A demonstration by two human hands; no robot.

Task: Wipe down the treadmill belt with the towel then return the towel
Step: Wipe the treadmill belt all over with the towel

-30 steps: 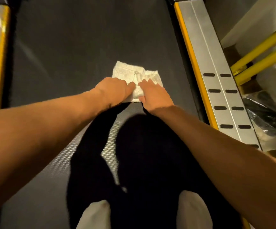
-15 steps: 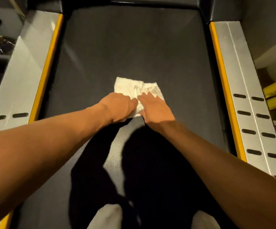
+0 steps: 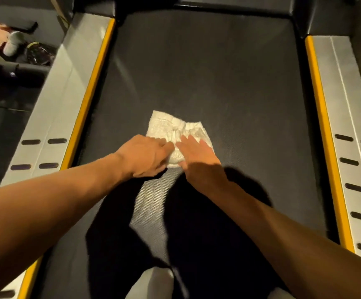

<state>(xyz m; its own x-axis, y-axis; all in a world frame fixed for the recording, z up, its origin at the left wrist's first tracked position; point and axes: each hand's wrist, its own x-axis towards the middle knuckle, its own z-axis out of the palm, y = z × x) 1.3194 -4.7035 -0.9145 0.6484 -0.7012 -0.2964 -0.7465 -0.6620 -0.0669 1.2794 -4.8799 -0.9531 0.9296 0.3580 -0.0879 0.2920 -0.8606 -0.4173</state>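
Observation:
A folded white towel lies flat on the dark treadmill belt, near its middle. My left hand presses on the towel's near left edge, fingers curled over it. My right hand lies flat on the towel's near right part, fingers spread forward. Both hands hide the near half of the towel. The two hands almost touch each other.
Silver side rails with yellow edges run along the belt, one on the left and one on the right. The black motor cover closes the far end. Clutter and a bag lie on the floor at far left. My white socks show at the bottom.
The view has swung left and forward, showing more of the belt and both rails. Both hands and the towel have slid slightly left along the belt; their hold is unchanged.

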